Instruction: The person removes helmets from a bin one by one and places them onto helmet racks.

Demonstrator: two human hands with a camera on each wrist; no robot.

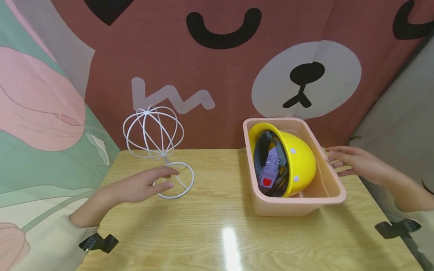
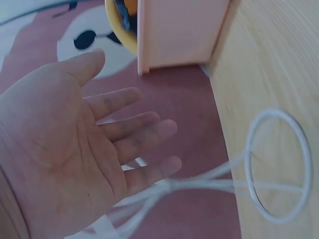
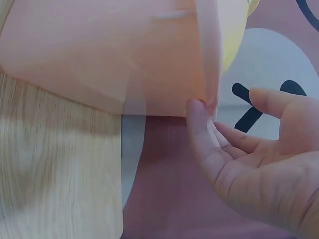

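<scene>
A white wire stand with a ball-shaped cage top and a ring base stands at the table's back left. My left hand hovers open beside the ring base, fingers straight and holding nothing. A pink plastic tub sits on the right and holds a yellow hard hat lying on its side, with grey straps and a purple buckle inside. My right hand is open at the tub's right wall, a fingertip touching its corner.
The wooden table meets a brown cartoon-bear cloth backdrop at its far edge. A pastel curtain hangs on the left and a grey panel on the right. Black wrist camera mounts show at both sleeves.
</scene>
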